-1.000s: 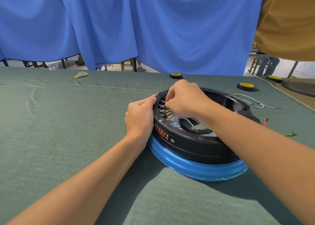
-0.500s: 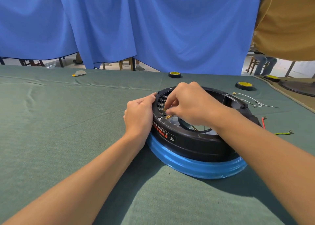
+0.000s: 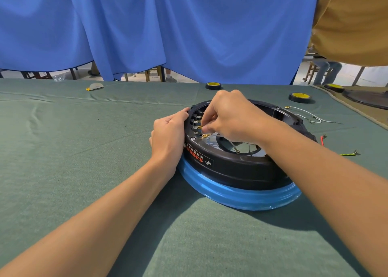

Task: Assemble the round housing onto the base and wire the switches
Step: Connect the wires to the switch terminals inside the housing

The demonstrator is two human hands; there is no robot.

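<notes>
- Where the scene ends at the back, a blue curtain (image 3: 168, 35) hangs behind the far edge of the table (image 3: 63, 150), which is covered in green cloth.
- On the table, right of centre, lies the blue base (image 3: 241, 198), with the black round housing (image 3: 241, 168) seated on top of it.
- At the housing's left outer wall, the left-hand grip (image 3: 168, 138) is clamped on the housing, thumb up on the rim.
- Reaching inside the ring, the right-hand grip (image 3: 233, 117) is closed, its fingertips pinching a brass terminal (image 3: 200, 127) at the row of switches (image 3: 196, 117) on the inner left wall.
- Two tape rolls (image 3: 299, 97) with yellow tops sit beyond the housing, well apart from each other.
- Right of the housing lie a white wire (image 3: 308, 117), a red wire (image 3: 322, 140) and a green-yellow wire (image 3: 348, 154).
- A second brass terminal (image 3: 206, 135) sits just below the pinched one.
</notes>
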